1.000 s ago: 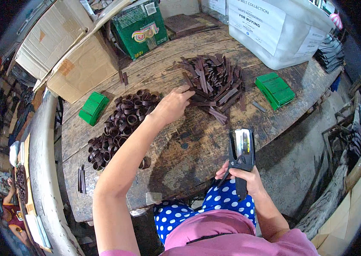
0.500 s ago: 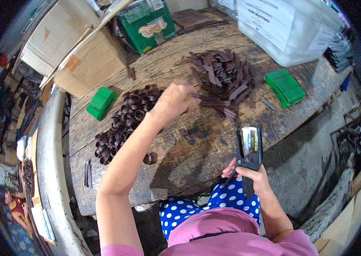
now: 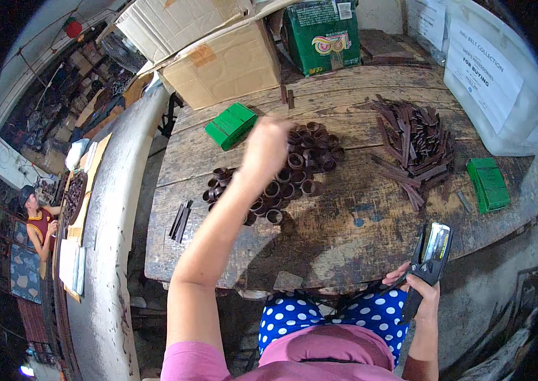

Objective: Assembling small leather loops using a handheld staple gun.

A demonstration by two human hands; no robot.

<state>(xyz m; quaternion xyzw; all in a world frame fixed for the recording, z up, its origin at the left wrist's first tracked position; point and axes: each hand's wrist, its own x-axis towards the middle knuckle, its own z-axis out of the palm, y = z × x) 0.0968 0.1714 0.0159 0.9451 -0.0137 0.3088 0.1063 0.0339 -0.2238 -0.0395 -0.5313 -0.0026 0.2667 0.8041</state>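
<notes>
My left hand is smeared by motion above the far left part of a pile of dark brown leather loops; its fingers do not show clearly enough to tell if anything is in them. Beside that hand lies a green box. Low at the front right, past the table's near edge, my right hand grips a black plier stapler, its head pointing up. Farther off on the right is a heap of flat dark brown leather strips.
A second green box lies near the right edge of the worn wooden table. Several thin dark strips lie at left. Cardboard boxes, a green carton and a translucent bin line the back. Another person works far left.
My left hand has moved left, from the edge of the strip heap to over the loops. The whole view has swung left. My right hand still holds the stapler.
</notes>
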